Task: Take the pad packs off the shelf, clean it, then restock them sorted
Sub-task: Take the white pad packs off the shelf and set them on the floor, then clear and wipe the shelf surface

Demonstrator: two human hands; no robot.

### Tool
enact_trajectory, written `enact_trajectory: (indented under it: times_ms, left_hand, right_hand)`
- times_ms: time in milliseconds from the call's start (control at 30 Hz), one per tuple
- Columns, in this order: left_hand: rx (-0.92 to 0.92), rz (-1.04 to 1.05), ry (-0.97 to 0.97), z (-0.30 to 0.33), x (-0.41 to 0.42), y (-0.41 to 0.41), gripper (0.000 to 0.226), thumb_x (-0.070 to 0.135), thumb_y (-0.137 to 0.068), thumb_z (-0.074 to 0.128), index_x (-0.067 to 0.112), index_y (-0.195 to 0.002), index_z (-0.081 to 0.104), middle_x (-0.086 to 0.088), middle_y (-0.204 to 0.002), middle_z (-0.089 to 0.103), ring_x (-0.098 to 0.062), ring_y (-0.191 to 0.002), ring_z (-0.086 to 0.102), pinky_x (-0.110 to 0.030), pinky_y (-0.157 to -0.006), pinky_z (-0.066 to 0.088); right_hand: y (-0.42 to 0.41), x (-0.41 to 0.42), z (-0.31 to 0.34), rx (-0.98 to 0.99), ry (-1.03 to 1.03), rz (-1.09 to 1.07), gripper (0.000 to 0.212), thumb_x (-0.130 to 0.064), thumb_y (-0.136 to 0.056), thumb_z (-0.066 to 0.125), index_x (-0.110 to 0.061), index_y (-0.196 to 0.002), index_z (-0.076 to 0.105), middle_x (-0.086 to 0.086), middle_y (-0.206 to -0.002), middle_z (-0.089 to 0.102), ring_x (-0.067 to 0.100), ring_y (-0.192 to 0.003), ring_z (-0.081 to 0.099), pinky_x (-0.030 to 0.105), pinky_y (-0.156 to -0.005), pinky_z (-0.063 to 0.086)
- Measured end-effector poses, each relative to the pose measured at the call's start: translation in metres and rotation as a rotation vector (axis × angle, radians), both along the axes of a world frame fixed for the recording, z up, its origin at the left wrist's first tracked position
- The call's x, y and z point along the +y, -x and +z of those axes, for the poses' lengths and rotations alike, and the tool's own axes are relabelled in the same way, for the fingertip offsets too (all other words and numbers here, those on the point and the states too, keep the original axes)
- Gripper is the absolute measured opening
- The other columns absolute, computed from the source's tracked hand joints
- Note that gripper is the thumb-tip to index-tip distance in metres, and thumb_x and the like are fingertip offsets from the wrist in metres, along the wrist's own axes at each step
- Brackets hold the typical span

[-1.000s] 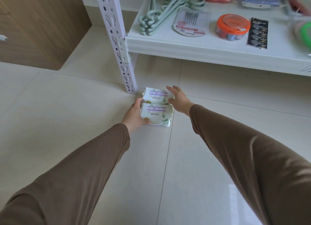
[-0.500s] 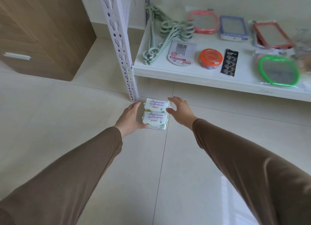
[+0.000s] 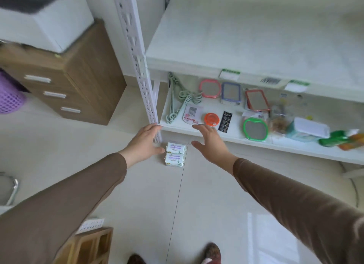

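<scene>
Two white pad packs (image 3: 175, 154) with purple labels lie side by side on the tiled floor, close to the foot of the white shelf post (image 3: 137, 62). My left hand (image 3: 143, 143) hovers above and to their left, fingers relaxed and holding nothing. My right hand (image 3: 210, 143) is raised to their right, fingers spread and empty. Neither hand touches the packs. Above them a bare white shelf board (image 3: 246, 37) stretches across the upper right of the view.
The lower shelf (image 3: 236, 138) holds green hangers (image 3: 183, 100), framed mirrors, an orange-lidded tub (image 3: 211, 119), a battery card and other small goods. A wooden drawer cabinet (image 3: 78, 82) stands left, with a purple basket (image 3: 9, 98) beside it. A wooden crate (image 3: 88, 246) sits near my feet.
Both hands have let go of the two pad packs and lifted away from the floor. The view has risen, bringing the bare upper shelf into sight.
</scene>
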State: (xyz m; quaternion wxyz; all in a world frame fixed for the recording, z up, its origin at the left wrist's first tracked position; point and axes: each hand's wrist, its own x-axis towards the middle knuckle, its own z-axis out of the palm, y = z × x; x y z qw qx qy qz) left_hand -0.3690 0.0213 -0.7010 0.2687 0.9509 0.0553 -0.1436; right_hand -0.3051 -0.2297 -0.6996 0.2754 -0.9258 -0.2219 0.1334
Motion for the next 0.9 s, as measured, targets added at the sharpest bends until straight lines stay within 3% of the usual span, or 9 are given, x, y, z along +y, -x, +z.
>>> enact_trajectory:
  times_ms: [167, 267, 400, 567, 800, 900]
  left_hand:
    - [-0.077, -0.177, -0.188, 0.171, -0.045, 0.004, 0.081, 0.045, -0.085, 0.071, 0.022, -0.152, 0.031, 0.003, -0.161, 0.024, -0.019, -0.147, 0.023, -0.033, -0.117, 0.024]
    - [-0.121, -0.225, -0.254, 0.261, -0.073, 0.004, 0.082, 0.047, -0.087, 0.069, 0.023, -0.153, 0.028, 0.003, -0.162, 0.022, -0.018, -0.148, 0.021, -0.033, -0.119, 0.021]
    - [-0.226, -0.249, -0.338, 0.360, -0.100, -0.002, 0.084, 0.052, -0.085, 0.068, 0.026, -0.153, 0.027, 0.007, -0.160, 0.024, -0.015, -0.145, 0.026, -0.034, -0.115, 0.029]
    - [-0.382, -0.215, -0.354, 0.455, -0.118, -0.020, 0.086, 0.050, -0.082, 0.072, 0.030, -0.152, 0.026, 0.011, -0.155, 0.028, -0.014, -0.141, 0.031, -0.037, -0.107, 0.038]
    - [-0.551, -0.232, -0.373, 0.555, -0.127, -0.055, 0.087, 0.051, -0.080, 0.074, 0.031, -0.151, 0.029, 0.011, -0.155, 0.028, -0.014, -0.142, 0.028, -0.040, -0.112, 0.035]
    - [-0.631, -0.240, -0.338, 0.592, -0.129, -0.076, 0.086, 0.050, -0.079, 0.075, 0.028, -0.150, 0.031, 0.009, -0.152, 0.033, -0.015, -0.140, 0.031, -0.038, -0.111, 0.034]
  right_hand:
    - [0.012, -0.029, 0.165, -0.159, -0.003, 0.099, 0.057, -0.029, -0.091, 0.066, -0.023, -0.144, 0.045, -0.001, -0.141, 0.049, 0.025, -0.125, 0.043, 0.036, -0.099, 0.040]
    - [0.015, -0.050, 0.251, -0.238, -0.027, 0.157, 0.057, -0.028, -0.090, 0.067, -0.022, -0.143, 0.047, 0.000, -0.142, 0.048, 0.026, -0.127, 0.042, 0.035, -0.103, 0.038]
    - [0.013, -0.073, 0.344, -0.394, -0.048, 0.201, 0.057, -0.029, -0.091, 0.066, -0.025, -0.144, 0.046, -0.003, -0.144, 0.046, 0.023, -0.125, 0.041, 0.035, -0.105, 0.038]
    - [0.000, -0.088, 0.432, -0.536, -0.109, 0.181, 0.052, -0.032, -0.092, 0.064, -0.025, -0.141, 0.048, -0.005, -0.138, 0.050, 0.020, -0.121, 0.040, 0.036, -0.097, 0.041]
    - [-0.035, -0.093, 0.530, -0.697, -0.153, 0.095, 0.049, -0.032, -0.092, 0.064, -0.024, -0.138, 0.051, -0.004, -0.133, 0.051, 0.021, -0.118, 0.041, 0.037, -0.094, 0.042]
    - [-0.054, -0.093, 0.568, -0.741, -0.165, 0.043, 0.049, -0.032, -0.092, 0.065, -0.023, -0.138, 0.051, -0.002, -0.134, 0.051, 0.023, -0.121, 0.041, 0.031, -0.093, 0.037]
